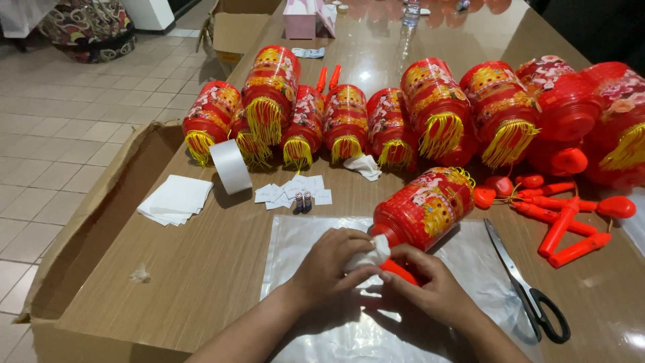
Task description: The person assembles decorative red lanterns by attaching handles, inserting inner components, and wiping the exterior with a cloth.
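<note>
1. Left hand (332, 265): curled around a wad of white tissue (371, 257), pressing it against the near end of the lantern; the closed grip keeps the paper bunched against the plastic.
2. Right hand (430, 286): fingers narrowed around the red base (398, 271) of the same lantern, apparently to steady it from the other side.
3. Red lantern (423, 210): lies on its side, running from the hands toward 1 o'clock, gold fringe at its far end. It rests on a clear plastic sheet (302, 242) spread under the work area, probably to protect the table.
4. Scissors (527, 289): at 3 o'clock of the hands, black handles nearest the person, blades pointing away; within easy reach of the right hand.
5. Red plastic sticks (561, 225): loose heap at 2 o'clock, beyond the scissors.
6. Two small batteries (303, 201): at 11 o'clock, standing among scattered paper slips (285, 191).
7. Stack of white paper squares (176, 199): at 10 o'clock, near the table edge.
8. Roll of white tape (230, 166): standing on edge, just beyond the stack.
9. Row of lanterns (346, 121): across 11 to 2 o'clock, lying side by side with yellow fringes toward the person.
10. Cardboard box (80, 228): open, against the table's left edge.
11. Pink tissue box (300, 19): far end of the wooden table (201, 269), at 12 o'clock.
</note>
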